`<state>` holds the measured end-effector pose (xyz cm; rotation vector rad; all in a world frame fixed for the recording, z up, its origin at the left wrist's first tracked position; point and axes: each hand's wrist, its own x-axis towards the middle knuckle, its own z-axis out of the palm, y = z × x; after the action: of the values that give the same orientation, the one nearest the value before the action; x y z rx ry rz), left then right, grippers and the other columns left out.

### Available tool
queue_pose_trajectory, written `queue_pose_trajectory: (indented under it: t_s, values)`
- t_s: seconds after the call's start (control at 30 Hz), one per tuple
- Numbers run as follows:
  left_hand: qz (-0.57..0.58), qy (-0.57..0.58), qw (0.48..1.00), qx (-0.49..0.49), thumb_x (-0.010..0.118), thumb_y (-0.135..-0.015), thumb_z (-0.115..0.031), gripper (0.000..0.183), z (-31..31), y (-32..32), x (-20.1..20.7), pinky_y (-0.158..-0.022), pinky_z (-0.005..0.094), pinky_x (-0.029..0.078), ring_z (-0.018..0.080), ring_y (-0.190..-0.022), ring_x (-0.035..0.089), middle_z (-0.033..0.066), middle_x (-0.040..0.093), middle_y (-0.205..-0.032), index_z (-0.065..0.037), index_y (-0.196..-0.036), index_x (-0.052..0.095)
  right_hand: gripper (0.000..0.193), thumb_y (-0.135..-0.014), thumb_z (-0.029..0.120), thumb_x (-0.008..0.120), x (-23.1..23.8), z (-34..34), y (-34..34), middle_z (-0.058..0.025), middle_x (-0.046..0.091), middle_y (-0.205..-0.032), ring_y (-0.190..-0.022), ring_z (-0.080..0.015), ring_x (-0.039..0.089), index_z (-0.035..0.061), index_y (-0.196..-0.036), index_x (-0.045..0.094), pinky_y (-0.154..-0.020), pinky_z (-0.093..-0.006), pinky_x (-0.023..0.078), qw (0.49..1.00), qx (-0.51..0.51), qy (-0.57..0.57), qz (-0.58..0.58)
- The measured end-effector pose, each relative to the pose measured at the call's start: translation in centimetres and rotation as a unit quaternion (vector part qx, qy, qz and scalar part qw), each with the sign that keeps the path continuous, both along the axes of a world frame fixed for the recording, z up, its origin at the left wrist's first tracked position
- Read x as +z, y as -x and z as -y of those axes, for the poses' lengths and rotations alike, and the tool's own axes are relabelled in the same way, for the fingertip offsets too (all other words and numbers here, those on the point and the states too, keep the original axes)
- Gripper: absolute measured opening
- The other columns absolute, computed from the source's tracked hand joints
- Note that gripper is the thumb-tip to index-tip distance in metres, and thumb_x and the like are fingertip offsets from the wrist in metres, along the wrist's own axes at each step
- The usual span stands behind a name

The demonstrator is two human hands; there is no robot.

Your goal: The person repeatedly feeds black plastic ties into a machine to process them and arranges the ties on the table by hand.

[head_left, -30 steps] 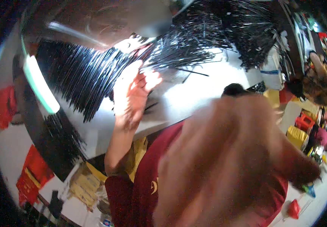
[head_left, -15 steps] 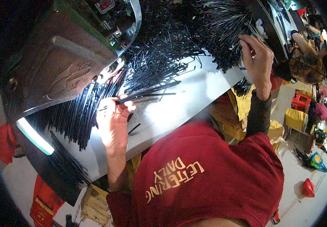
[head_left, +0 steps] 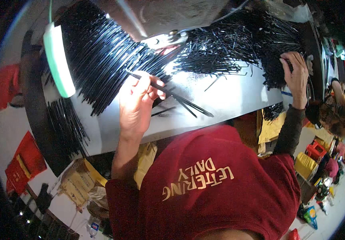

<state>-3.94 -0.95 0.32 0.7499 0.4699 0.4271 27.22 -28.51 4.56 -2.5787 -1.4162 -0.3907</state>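
My left hand (head_left: 135, 105) is raised over the near edge of the white table (head_left: 236, 94), pinching a few thin black rods (head_left: 184, 102) between thumb and fingers. Their free ends slant down to the right. Beside that hand, a wide row of straight black rods (head_left: 104, 68) lies on the table. At the far right, my right hand (head_left: 297, 76) rests against a heap of thin black rods (head_left: 274, 60). Its fingers are bent together, and what they grip is hidden. More black rods (head_left: 216, 52), some with bent ends, lie in a loose pile between the hands.
A brown metal machine housing (head_left: 160, 18) overhangs the table's far middle. A lit lamp (head_left: 59, 60) stands at the left, near another bunch of rods (head_left: 66, 124). Yellow sacks (head_left: 272, 126) are below the table edge. Other people sit farther right.
The view has turned, so the machine now appears at the top middle. The held rods have swung to point down-right. My right hand has come down against the right heap.
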Motion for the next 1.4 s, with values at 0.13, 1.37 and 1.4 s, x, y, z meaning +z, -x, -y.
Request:
queue_pose_trajectory:
  t_s: [0.13, 1.37, 1.4]
  values:
    - [0.017, -0.009, 1.000, 0.024, 0.056, -0.089, -0.011, 0.011, -0.3, -0.4, 0.8, -0.076, 0.0345, 0.049, 0.0192, -0.084, 0.057, 0.0158, 0.059, -0.094, 0.000, -0.092, 0.055, 0.008, -0.081, 0.005, 0.058, 0.2, -0.3, 0.2, -0.0094, 0.060, -0.092, -0.087, -0.0294, 0.057, 0.0029, -0.089, 0.059, -0.077, -0.0362, 0.045, 0.999, 0.015, -0.016, 0.026]
    - [-0.064, -0.246, 0.967, 0.021, 0.061, -0.084, -0.007, 0.021, -2.0, -5.4, -1.3, -0.046, 0.0215, 0.046, 0.0115, -0.055, 0.059, 0.0093, 0.062, -0.074, 0.001, -0.098, 0.048, 0.015, -0.087, 0.014, 0.059, -4.8, -19.6, 14.3, -0.0024, 0.060, -0.069, -0.056, -0.0060, 0.057, -0.0002, -0.091, 0.063, -0.046, -0.0189, 0.045, 0.750, 0.047, -0.272, -0.601]
    - [-0.076, -0.269, 0.960, 0.004, 0.061, -0.085, -0.008, 0.021, -2.1, -5.4, -1.3, -0.044, 0.0211, 0.045, 0.0111, -0.052, 0.058, 0.0092, 0.062, -0.072, 0.001, -0.097, 0.047, 0.016, -0.087, 0.015, 0.059, -4.8, -19.7, 14.3, -0.0029, 0.060, -0.069, -0.056, -0.0061, 0.057, -0.0004, -0.091, 0.063, -0.046, -0.0190, 0.045, 0.752, 0.047, -0.272, -0.599]
